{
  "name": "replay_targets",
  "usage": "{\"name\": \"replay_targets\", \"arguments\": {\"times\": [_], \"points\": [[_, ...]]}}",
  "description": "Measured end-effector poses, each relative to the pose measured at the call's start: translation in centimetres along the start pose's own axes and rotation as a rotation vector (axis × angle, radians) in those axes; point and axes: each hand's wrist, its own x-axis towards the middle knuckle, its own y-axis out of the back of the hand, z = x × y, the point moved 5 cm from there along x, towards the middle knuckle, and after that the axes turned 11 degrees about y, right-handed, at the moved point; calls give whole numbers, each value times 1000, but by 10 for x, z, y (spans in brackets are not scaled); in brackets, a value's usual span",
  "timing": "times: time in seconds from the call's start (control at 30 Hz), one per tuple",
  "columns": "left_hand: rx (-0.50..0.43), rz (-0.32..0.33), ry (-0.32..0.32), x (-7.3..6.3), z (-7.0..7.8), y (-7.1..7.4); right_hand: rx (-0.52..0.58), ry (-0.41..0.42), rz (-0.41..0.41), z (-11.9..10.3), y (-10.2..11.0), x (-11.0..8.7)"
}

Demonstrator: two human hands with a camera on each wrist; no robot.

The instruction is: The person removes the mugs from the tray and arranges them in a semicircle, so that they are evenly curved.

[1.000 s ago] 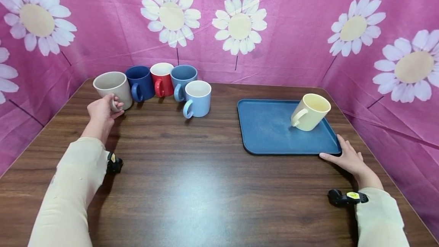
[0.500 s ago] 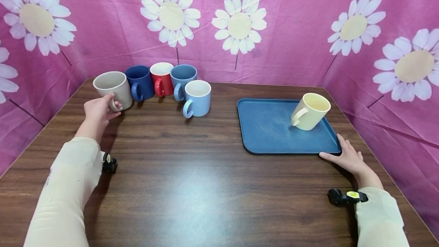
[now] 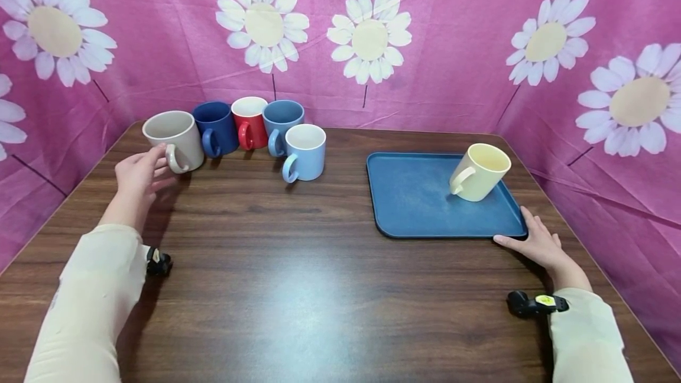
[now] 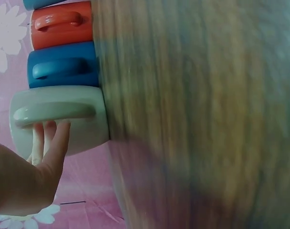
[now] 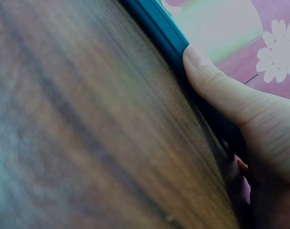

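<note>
At the far left of the table stands a light grey mug point(image 3: 190, 140), upright with its handle towards me. My left hand point(image 3: 137, 177) is just left of that handle, fingers loosely extended and holding nothing. In the left wrist view its fingertips point(image 4: 64, 128) lie right at the handle. A blue tray point(image 3: 412, 194) lies on the right side, bearing a pale yellow mug point(image 3: 476, 179) near its right end. My right hand point(image 3: 537, 248) touches the tray's near right corner with thumb and fingers spread; its thumb point(image 5: 209, 78) lies along the tray's edge.
Right of the grey mug stand a dark blue mug point(image 3: 219, 129), a red mug point(image 3: 255, 127), a medium blue mug point(image 3: 289, 117) and a light blue mug point(image 3: 311, 158) nearer me. A pink flowered cloth point(image 3: 452, 75) rises behind the wooden table point(image 3: 330, 288).
My left hand has let go of the grey mug's handle and drawn back to the left, fingers loosening. The mug stays in place. My right hand stays at the tray corner.
</note>
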Motion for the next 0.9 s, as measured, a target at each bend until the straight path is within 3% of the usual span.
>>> {"name": "replay_targets", "arguments": {"times": [0.27,0.43,0.63,0.77,0.9], "points": [[60,9,-104,-16,15,-2,-1,3,7,0,1,1],[76,-46,-175,-22,24,-13,4,2,4,0,0,0],[108,-129,-228,-4,30,-22,-12,1,5,0,-1,-1],[122,-188,-264,1,32,-38,-22,-1,10,0,-1,-1],[157,-220,-283,-22,33,-69,-21,-3,8,0,-1,-1]]}}
